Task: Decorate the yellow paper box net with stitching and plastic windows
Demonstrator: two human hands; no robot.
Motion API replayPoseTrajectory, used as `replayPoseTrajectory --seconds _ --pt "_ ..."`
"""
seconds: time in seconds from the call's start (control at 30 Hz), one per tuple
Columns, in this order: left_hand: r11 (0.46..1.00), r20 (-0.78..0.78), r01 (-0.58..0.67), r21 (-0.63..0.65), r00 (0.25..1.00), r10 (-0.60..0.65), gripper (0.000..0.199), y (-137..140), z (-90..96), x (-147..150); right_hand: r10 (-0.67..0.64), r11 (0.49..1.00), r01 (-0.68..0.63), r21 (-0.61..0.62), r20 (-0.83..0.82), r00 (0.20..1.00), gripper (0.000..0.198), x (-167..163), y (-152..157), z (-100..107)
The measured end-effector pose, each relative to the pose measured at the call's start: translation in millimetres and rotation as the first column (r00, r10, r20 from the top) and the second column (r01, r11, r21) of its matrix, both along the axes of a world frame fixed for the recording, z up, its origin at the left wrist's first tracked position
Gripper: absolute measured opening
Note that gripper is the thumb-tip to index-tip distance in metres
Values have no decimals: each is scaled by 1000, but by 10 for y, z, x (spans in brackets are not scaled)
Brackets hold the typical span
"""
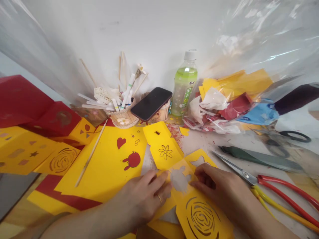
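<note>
A yellow paper cut-out (183,205) lies in front of me, with a swirl of slits and a rabbit-shaped hole. Over the hole rests a piece of clear film (178,177). My left hand (152,192) has its fingers pressed together at the film's left side; a ring is on one finger. At the right side, my right hand (214,181) is curled, thumb and fingertips pinched at the film's edge; its other fingers are partly hidden. Just behind lies another yellow paper piece (169,141) with a flower pattern.
Yellow sheets (104,166) with red shapes and a wooden stick (92,152) lie left, beside folded red paper (25,103). Behind stand a pen holder (122,118), a phone (152,103) and a green drink bottle (185,83). Red-handled scissors (256,181) and a grey-green knife (259,158) lie right.
</note>
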State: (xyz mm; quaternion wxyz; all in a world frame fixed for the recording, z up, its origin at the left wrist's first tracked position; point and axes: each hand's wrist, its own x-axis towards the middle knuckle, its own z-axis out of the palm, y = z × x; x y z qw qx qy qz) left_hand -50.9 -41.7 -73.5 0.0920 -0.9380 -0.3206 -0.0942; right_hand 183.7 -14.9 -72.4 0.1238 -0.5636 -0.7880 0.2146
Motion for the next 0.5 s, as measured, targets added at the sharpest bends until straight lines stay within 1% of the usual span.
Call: replayPoseTrajectory --seconds 0.1,0.17,0.27,0.4,0.5 --pt "997 -19 -54 -48 998 53 21 -9 -16 10 0 1000 0 5 -18 1000 13 8 7 -17" --pt "996 -9 -70 -55 998 70 19 -14 -30 18 15 1000 -14 14 -25 1000 15 19 5 -39" --pt "998 38 -55 -41 998 56 13 -9 -37 31 25 999 -24 43 -41 999 15 38 -11 -93" --pt "998 47 -61 -24 997 62 15 16 -2 45 40 993 -34 111 -56 998 14 57 -29 -153" --pt "998 62 -54 -11 997 54 15 32 36 53 63 989 -56 136 -44 997 15 56 -33 -155"
